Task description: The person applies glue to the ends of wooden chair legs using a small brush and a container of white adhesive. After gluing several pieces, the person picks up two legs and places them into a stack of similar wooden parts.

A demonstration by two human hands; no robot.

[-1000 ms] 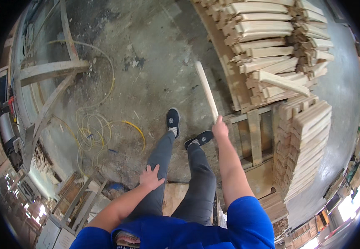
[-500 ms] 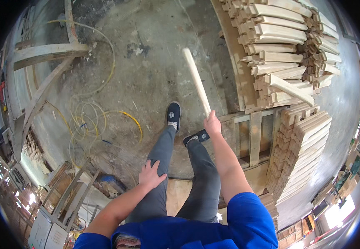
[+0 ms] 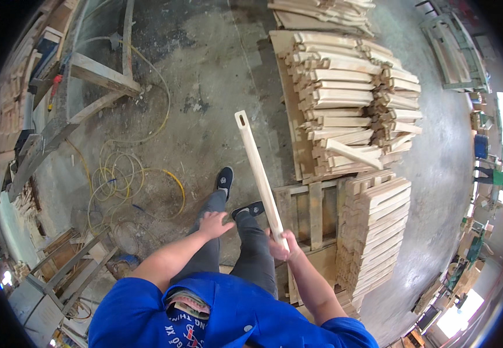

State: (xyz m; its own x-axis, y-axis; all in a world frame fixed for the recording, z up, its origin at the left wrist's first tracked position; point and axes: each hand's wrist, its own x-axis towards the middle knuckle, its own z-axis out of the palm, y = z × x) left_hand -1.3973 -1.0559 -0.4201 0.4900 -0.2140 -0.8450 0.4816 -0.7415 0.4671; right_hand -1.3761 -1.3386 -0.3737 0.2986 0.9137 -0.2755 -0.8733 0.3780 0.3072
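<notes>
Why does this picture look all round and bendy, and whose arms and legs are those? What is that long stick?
The camera sits on a person's head and looks straight down, so you see that person's own arms, legs and shoes from above. Its very wide lens bends straight lines near the edge, which makes the picture look round.

There is no machine here, just two bare hands. The right hand grips one end of a long pale wooden slat, which points away from the person and has a small slot near its far end. The left hand is open and holds nothing, out in front of the left leg.

The concrete floor of a workshop is below. On it lie coils of yellow hose, a wooden pallet, and big stacks of similar wooden slats to the right.
</notes>
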